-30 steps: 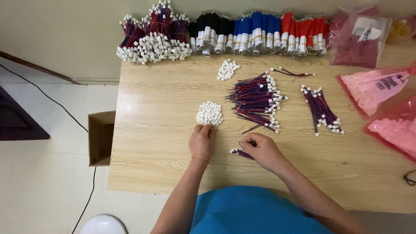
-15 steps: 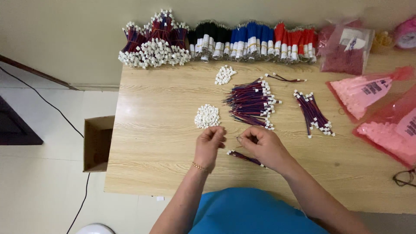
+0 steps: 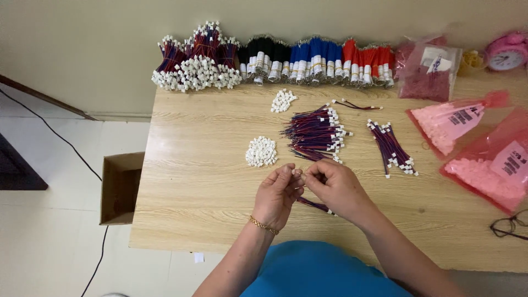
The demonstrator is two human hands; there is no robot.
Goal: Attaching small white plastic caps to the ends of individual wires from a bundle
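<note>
1. In the head view we see our left hand [image 3: 279, 195] and right hand [image 3: 335, 187] meeting fingertip to fingertip over the pale wood-grain bench [image 3: 198, 187], both pinching a thin red-and-blue wire lead [image 3: 314, 204] that trails under the right palm onto the bench.
2. Just beyond our hands lie a small heap of white plastic connectors [image 3: 261, 152] and a fanned bundle of finished leads [image 3: 316, 135] with white ends.
3. Along the wall we see tight bundled wires [image 3: 308, 60] in black, blue and red, banded in white.
4. At the right lie glossy pink bags [image 3: 484, 159] of pale granular parts, each with a white rectangular label; a round pink clock [image 3: 506, 52] stands behind them.
</note>
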